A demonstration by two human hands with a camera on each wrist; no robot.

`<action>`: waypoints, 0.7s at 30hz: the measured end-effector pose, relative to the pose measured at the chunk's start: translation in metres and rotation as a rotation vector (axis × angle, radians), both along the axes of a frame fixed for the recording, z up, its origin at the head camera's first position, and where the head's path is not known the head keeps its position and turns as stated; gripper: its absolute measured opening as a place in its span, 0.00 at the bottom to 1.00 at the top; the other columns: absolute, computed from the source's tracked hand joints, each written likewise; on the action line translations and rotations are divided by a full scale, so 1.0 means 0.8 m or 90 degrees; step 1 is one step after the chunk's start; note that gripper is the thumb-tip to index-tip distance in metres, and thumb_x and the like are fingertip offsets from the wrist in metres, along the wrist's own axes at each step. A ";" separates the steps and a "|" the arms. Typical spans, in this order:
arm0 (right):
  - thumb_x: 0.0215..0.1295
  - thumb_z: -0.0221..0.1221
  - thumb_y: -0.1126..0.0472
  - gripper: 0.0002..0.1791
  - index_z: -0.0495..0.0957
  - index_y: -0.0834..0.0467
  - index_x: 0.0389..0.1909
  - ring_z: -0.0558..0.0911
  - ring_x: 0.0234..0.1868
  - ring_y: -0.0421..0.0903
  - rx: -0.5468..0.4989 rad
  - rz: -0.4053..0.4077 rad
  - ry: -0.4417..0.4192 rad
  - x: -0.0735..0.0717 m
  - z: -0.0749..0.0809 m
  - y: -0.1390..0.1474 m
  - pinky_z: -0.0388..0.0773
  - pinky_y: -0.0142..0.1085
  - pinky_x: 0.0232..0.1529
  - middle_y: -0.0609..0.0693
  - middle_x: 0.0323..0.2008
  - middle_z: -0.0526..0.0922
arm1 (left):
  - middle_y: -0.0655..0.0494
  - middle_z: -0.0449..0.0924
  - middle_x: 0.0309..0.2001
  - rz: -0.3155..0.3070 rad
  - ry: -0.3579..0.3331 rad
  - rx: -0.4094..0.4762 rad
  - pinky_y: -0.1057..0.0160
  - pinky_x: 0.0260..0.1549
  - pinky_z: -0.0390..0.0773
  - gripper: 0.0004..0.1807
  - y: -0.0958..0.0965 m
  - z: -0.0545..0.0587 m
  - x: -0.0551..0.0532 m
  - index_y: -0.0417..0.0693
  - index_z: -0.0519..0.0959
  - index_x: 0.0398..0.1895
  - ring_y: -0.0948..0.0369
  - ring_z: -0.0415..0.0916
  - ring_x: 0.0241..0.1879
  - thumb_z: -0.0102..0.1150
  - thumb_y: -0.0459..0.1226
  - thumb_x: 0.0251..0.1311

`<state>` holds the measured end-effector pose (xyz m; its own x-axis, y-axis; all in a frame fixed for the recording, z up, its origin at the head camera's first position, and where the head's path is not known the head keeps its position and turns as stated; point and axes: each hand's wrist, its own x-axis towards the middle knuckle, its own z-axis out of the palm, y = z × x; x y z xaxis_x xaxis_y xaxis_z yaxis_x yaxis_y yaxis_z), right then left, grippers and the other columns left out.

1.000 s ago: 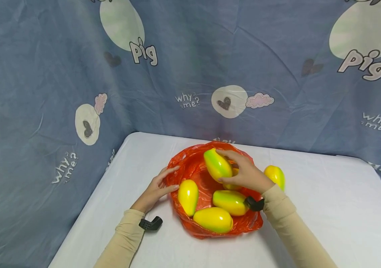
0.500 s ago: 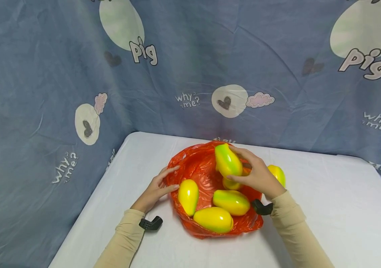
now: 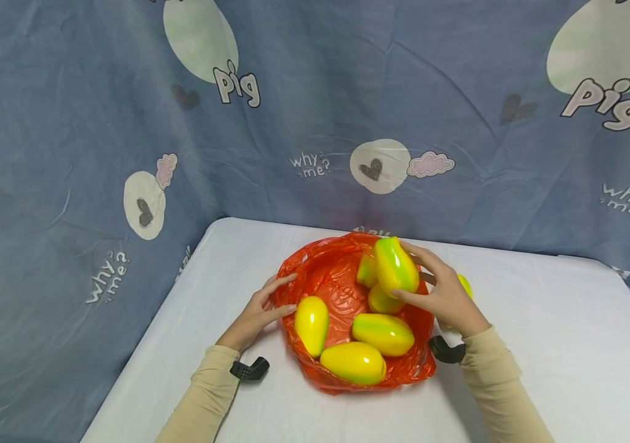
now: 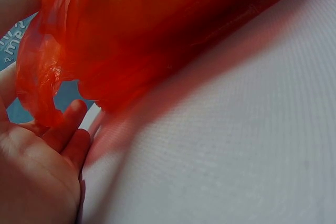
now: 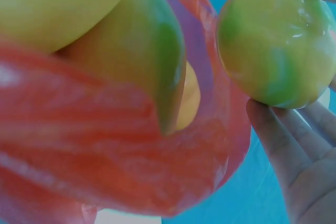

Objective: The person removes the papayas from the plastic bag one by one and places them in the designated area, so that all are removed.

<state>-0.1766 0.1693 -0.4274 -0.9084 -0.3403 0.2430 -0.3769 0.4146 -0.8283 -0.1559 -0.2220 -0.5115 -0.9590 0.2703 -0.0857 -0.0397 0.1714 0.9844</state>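
Note:
A red plastic bag (image 3: 342, 289) lies wide open on the white table (image 3: 558, 344). Several glossy yellow-green papayas are inside, among them one at the left wall (image 3: 311, 326) and one along the near rim (image 3: 352, 364). My left hand (image 3: 256, 317) holds the bag's left rim, its thumb and a finger reaching over the edge; in the left wrist view red plastic (image 4: 44, 77) runs between the fingers. At the bag's right side, my right hand (image 3: 445, 295) grips a papaya (image 3: 396, 264) between thumb and fingers, above another papaya (image 3: 384, 300) in the bag.
Right of the bag, another papaya (image 3: 465, 285) on the table is mostly hidden behind my right hand. A blue printed cloth (image 3: 293, 111) hangs behind and left of the table. Each wrist carries a small black camera mount (image 3: 250, 369).
My right hand has carried the papaya rightward from mid-bag to the right side, uncovering another papaya in the bag and covering more of the one outside. My left hand has stayed put.

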 end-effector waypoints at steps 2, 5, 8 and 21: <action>0.58 0.76 0.56 0.46 0.65 0.39 0.76 0.76 0.69 0.53 0.005 -0.011 0.003 0.002 -0.001 0.003 0.79 0.55 0.66 0.46 0.74 0.71 | 0.58 0.41 0.85 -0.001 0.001 0.000 0.41 0.82 0.46 0.33 0.000 0.000 0.000 0.73 0.71 0.72 0.51 0.38 0.84 0.68 0.44 0.64; 0.58 0.76 0.55 0.46 0.65 0.39 0.77 0.76 0.69 0.53 0.011 -0.028 0.007 0.004 -0.002 0.008 0.80 0.37 0.65 0.46 0.74 0.71 | 0.59 0.42 0.85 -0.002 0.001 0.002 0.41 0.82 0.46 0.33 0.000 0.001 0.000 0.73 0.71 0.72 0.51 0.39 0.84 0.68 0.43 0.64; 0.58 0.76 0.56 0.47 0.65 0.39 0.77 0.75 0.70 0.53 0.006 -0.039 0.007 0.007 -0.001 0.013 0.75 0.21 0.61 0.47 0.74 0.71 | 0.59 0.42 0.85 -0.002 0.000 0.005 0.42 0.82 0.46 0.33 0.000 0.001 0.001 0.72 0.71 0.72 0.52 0.39 0.84 0.68 0.43 0.64; 0.59 0.75 0.55 0.47 0.63 0.37 0.78 0.72 0.63 0.24 0.004 -0.109 -0.023 0.027 -0.001 0.039 0.72 0.15 0.58 0.47 0.74 0.71 | 0.60 0.41 0.85 0.001 -0.005 0.003 0.44 0.82 0.49 0.33 0.000 0.000 0.000 0.74 0.71 0.72 0.52 0.40 0.84 0.68 0.44 0.64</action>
<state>-0.1552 0.2008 -0.4281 -0.9615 -0.1809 0.2067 -0.2695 0.4759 -0.8372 -0.1562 -0.2222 -0.5118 -0.9586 0.2697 -0.0912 -0.0469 0.1663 0.9850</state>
